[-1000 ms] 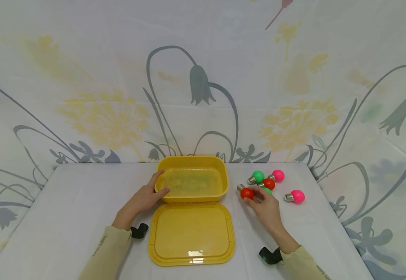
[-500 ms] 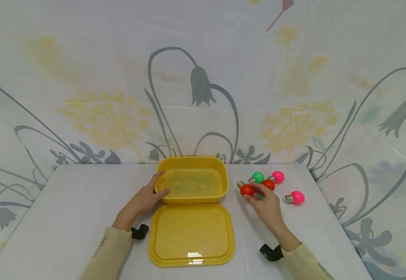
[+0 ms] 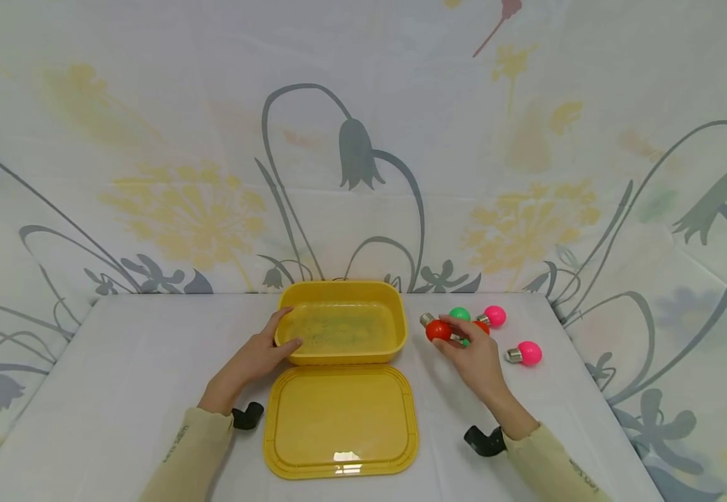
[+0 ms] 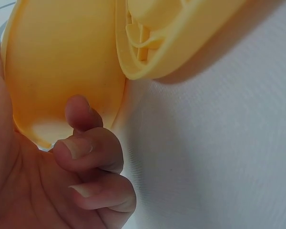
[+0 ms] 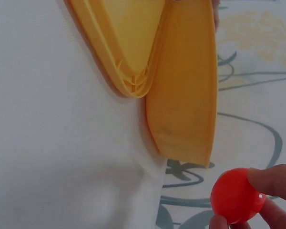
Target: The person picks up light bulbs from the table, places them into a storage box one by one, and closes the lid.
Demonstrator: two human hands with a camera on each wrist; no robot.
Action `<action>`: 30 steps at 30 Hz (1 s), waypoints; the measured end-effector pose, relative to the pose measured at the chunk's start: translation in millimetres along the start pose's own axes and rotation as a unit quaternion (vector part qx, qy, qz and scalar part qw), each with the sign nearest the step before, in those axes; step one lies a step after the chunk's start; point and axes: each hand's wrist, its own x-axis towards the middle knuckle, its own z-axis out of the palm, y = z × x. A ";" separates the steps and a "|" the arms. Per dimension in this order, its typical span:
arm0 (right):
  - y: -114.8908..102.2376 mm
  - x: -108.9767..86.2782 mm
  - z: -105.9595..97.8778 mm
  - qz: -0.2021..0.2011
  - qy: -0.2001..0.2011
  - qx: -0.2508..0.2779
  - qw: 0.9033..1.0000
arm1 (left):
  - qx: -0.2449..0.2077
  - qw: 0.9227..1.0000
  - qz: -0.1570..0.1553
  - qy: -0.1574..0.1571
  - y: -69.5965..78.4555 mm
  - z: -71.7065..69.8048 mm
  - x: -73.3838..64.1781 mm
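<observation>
My left hand (image 3: 266, 352) grips the left end of a yellow plastic box (image 3: 344, 359), with its thumb over the rim. In the left wrist view, several fingers curl beside the box wall (image 4: 66, 57). To the right of the box, my right hand (image 3: 477, 359) pinches a red light bulb (image 3: 438, 330) between thumb and fingers. The bulb's metal screw base points away to the upper left. The right wrist view shows the round red bulb (image 5: 236, 195) apart from the box. Behind the right hand lie a green bulb (image 3: 460, 314) and another red bulb (image 3: 482, 326), both partly covered.
A yellow lid (image 3: 341, 422) lies flat in front of the box. One pink bulb (image 3: 495, 316) rests at the back of the group, and a second pink bulb (image 3: 530, 353) lies farther right. Part of another green bulb (image 3: 465, 342) shows under the right hand. White cloth covers the table.
My right hand has raised the red bulb slightly, and it appears farther up in the head view. The left hand stays on the box.
</observation>
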 end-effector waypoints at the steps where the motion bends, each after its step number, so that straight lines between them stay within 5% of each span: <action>1: -1.2 0.8 -0.1 -0.003 -0.001 0.001 1.000 | -0.001 1.000 -0.001 0.000 -0.1 0.1 0.1; 30: -29.9 24.5 15.3 -0.030 -0.072 0.043 0.996 | -0.001 1.000 0.005 0.001 -1.5 -0.1 -0.1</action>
